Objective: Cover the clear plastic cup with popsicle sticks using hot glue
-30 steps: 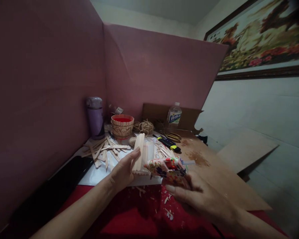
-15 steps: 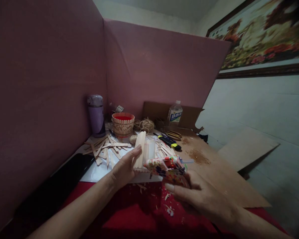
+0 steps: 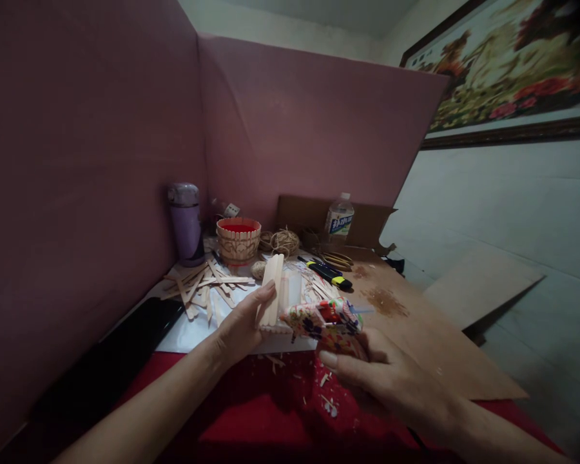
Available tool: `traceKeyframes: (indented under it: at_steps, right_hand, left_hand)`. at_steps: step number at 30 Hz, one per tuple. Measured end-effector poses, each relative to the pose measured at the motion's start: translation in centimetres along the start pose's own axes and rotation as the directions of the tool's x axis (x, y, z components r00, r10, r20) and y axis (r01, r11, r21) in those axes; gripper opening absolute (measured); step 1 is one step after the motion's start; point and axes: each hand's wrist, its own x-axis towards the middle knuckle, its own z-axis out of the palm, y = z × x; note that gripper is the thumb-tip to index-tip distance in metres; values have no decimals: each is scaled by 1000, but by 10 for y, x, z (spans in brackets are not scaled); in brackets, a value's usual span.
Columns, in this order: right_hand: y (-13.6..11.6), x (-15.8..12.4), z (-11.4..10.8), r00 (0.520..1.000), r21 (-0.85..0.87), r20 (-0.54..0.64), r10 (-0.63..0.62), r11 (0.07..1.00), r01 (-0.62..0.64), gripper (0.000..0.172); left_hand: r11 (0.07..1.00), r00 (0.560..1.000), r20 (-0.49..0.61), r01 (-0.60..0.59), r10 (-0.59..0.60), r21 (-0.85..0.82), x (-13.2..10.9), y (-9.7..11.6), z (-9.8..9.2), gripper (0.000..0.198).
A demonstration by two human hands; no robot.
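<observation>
My left hand [image 3: 247,314] is closed on a small piece with wooden craft sticks [image 3: 274,290] standing side by side on it, the thumb pressed on the sticks. A translucent panel [image 3: 294,290] shows at the right of these sticks. My right hand [image 3: 367,361] is wrapped round a glue gun [image 3: 323,319] with a colourful flower pattern. The gun's tip points left and lies close beside the sticks; whether it touches them I cannot tell. A pale glue stick [image 3: 363,310] pokes out of its back end.
Loose sticks [image 3: 207,283] lie on white paper at the left, near a purple bottle [image 3: 186,225] and a stick-covered bowl [image 3: 238,240]. Behind are twine [image 3: 285,241] and a clear bottle [image 3: 340,218]. A cutter [image 3: 329,274] lies by cardboard [image 3: 415,322]; a black phone-like slab [image 3: 159,319] is left.
The glue gun has tilted slightly in my right hand. My left hand and the sticks look nearly the same, and the view has shifted a little.
</observation>
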Motion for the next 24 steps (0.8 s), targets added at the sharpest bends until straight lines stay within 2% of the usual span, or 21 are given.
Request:
traceKeyframes:
  at_steps: [6, 12, 19, 24]
  right_hand:
    - [-8, -3, 2, 996, -43, 9, -87, 995, 87, 33]
    - [-4, -2, 0, 1000, -47, -30, -1, 999, 0, 37]
    - [-9, -3, -1, 999, 8, -36, 20, 1000, -20, 41]
    - [-13, -4, 0, 999, 24, -35, 18, 1000, -17, 41]
  left_hand:
    - [999, 1000, 6, 26, -26, -47, 1, 0, 2, 52]
    - [999, 1000, 6, 30, -30, -25, 1, 0, 2, 48]
    - [997, 998, 64, 14, -9, -73, 4, -5, -6, 41]
    - [1000, 1000, 21, 3, -3, 28, 5, -7, -10, 47]
